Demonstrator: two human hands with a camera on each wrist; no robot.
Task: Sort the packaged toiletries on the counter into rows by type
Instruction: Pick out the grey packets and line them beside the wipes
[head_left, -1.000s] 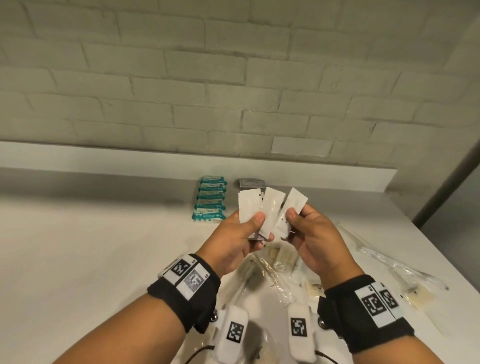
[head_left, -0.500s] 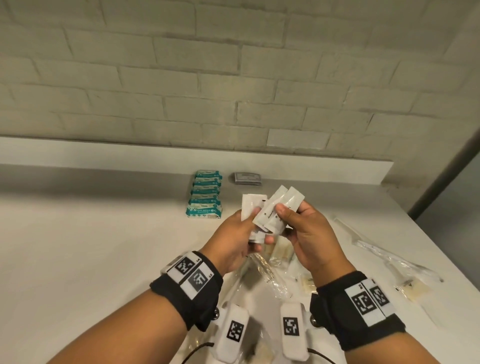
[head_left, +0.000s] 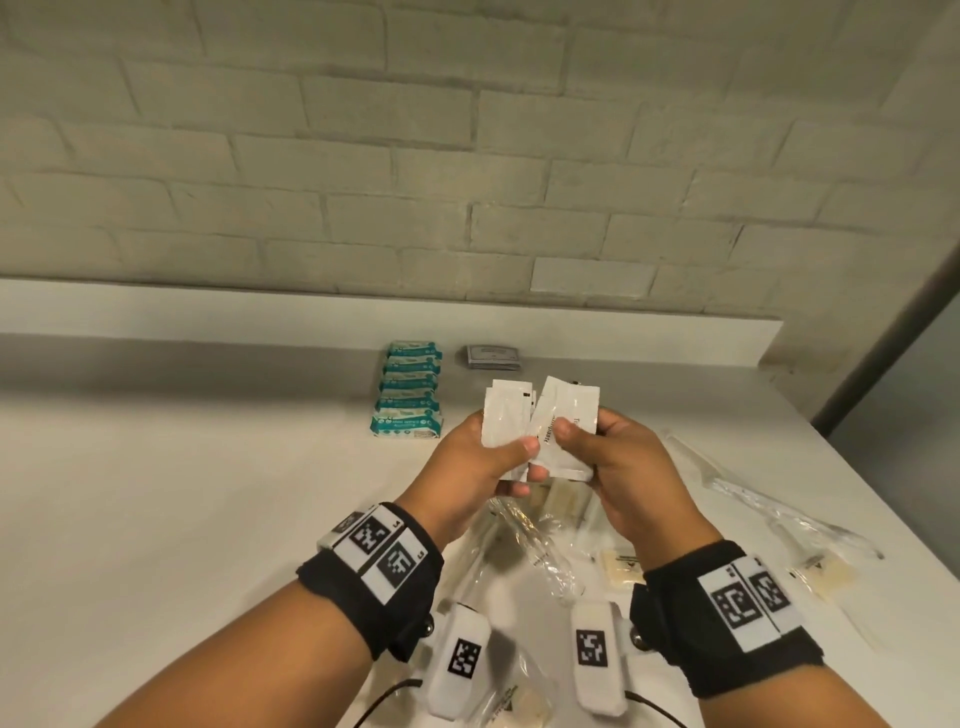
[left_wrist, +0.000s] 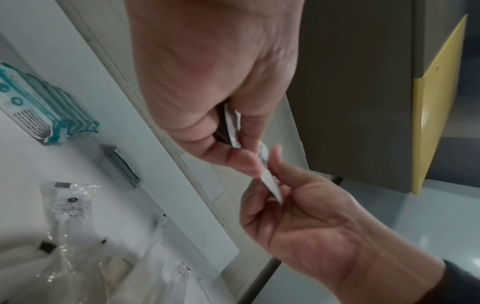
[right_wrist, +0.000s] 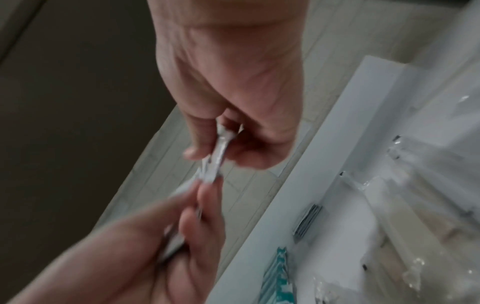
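Note:
Above the counter, both hands hold small white sachets. My left hand grips one bunch of white sachets between thumb and fingers. Beside it, touching, my right hand pinches a second bunch of printed white sachets. The left wrist view shows the sachets edge-on in the left hand, with the right hand below. Blur covers the right wrist view, where the right hand pinches sachets. A row of teal packets lies at the back, a grey packet stack beside it.
Loose clear plastic packets lie on the counter under my hands. Long clear-wrapped items and beige packets sit to the right, near the counter's right edge. A brick wall and a low ledge close off the back.
The sachets were fanned out between both hands a second ago. Now they are gathered into two bunches, one per hand, with the right-hand bunch turned more upright.

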